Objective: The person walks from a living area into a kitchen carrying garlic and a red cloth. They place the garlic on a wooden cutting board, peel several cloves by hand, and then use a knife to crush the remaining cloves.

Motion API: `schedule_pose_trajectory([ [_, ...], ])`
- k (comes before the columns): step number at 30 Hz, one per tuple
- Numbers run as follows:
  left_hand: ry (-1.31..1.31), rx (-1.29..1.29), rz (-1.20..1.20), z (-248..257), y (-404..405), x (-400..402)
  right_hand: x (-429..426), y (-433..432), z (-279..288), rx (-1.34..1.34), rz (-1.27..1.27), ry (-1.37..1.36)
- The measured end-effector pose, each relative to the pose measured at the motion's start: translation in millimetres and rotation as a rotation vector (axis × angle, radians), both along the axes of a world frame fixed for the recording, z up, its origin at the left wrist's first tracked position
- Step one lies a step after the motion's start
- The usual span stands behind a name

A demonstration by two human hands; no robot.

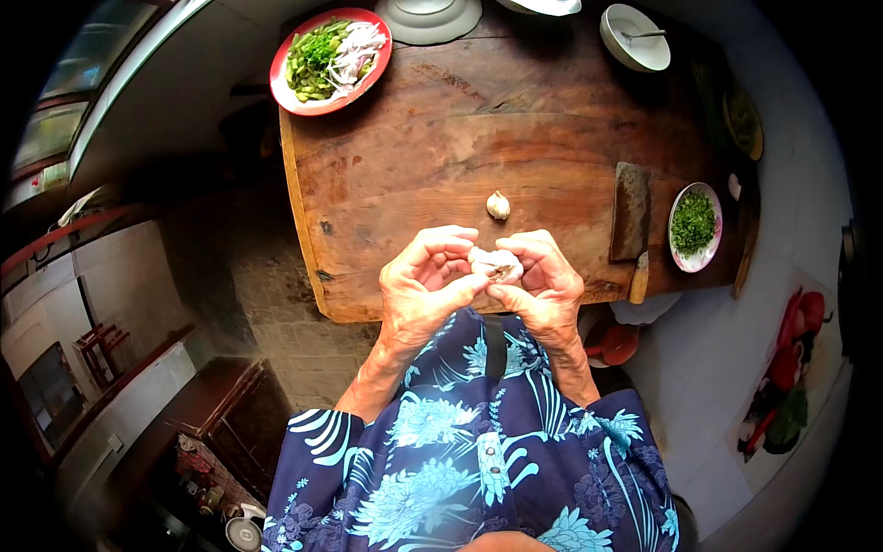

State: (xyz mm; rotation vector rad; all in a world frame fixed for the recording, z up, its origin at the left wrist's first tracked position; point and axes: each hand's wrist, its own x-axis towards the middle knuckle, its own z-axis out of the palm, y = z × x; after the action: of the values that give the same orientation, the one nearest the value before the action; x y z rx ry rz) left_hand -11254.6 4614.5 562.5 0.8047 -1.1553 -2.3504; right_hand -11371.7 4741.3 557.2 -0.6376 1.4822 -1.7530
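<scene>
Between the fingertips of my left hand [429, 269] and my right hand [541, 279] is a partly broken garlic bulb [498, 265] with pale, papery skin. Both hands grip it from opposite sides, thumbs toward me, just above the front edge of the wooden table [414, 165]. A second, smaller garlic bulb [498, 205] lies on the table just beyond my fingers. To the right of my right hand rests a cleaver [630, 214], its wooden handle toward me.
A red-rimmed plate [276, 79] of cut green vegetables and sliced shallots stands at the far left corner. Right of the cleaver is a dish [710, 245] of chopped greens. At the back are an upturned white bowl [431, 24] and a white bowl [635, 52] with a spoon.
</scene>
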Motion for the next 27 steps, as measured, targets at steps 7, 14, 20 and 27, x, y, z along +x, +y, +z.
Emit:
schedule_pose_trajectory([
  [7,-0.131,0.029,0.011,6,13,-1,-3,2,-1,0.016,-0.003,0.212],
  [14,-0.2,-0.305,0.035,5,20,-4,-10,2,8,0.093,0.031,0.497],
  [20,-0.254,-0.653,0.027,7,19,-7,-4,2,0,0.087,-0.013,0.435],
  [27,-0.256,-0.803,0.114,-3,25,-20,-3,1,-8,0.106,-0.053,0.41],
])
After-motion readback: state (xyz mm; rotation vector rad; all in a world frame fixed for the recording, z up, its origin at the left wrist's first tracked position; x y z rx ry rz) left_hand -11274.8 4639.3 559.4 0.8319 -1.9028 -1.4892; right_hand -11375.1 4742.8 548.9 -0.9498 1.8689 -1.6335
